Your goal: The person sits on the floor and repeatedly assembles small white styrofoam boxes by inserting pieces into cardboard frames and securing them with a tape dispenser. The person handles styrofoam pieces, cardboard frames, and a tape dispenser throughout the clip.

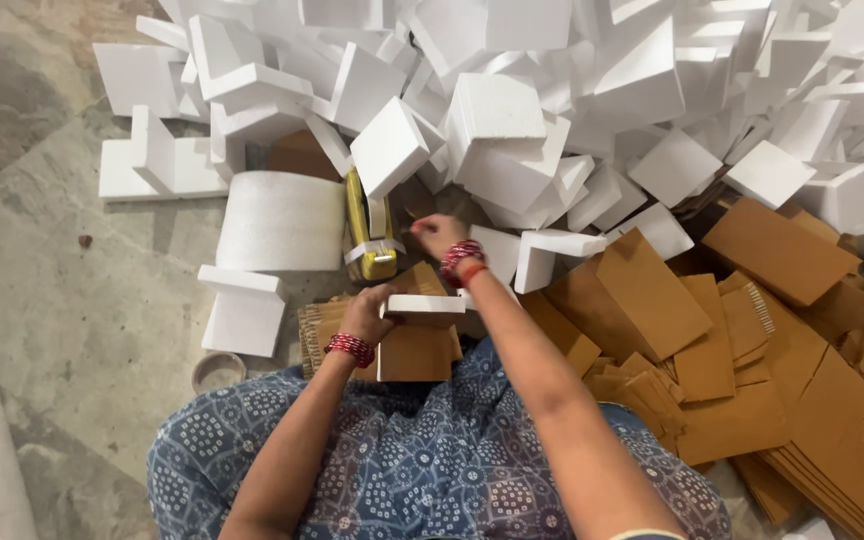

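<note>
Foam block (426, 305) hiding left hand (365, 315) fingers

Packing workshop floor, heap of white foam corner blocks (592, 110), stacks of brown cardboard sheets (802, 400), bare stone floor (62, 300)

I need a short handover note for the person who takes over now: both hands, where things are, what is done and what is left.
Left hand: holds a white foam piece on top of a brown cardboard piece, over the lap.
Right hand: reaching forward beside the yellow tape dispenser; whether it grips anything is unclear.
White foam roll lies left of the dispenser.
Done: one foam piece set against card.
Left: the foam pile ahead and cardboard stack on the right.
</note>
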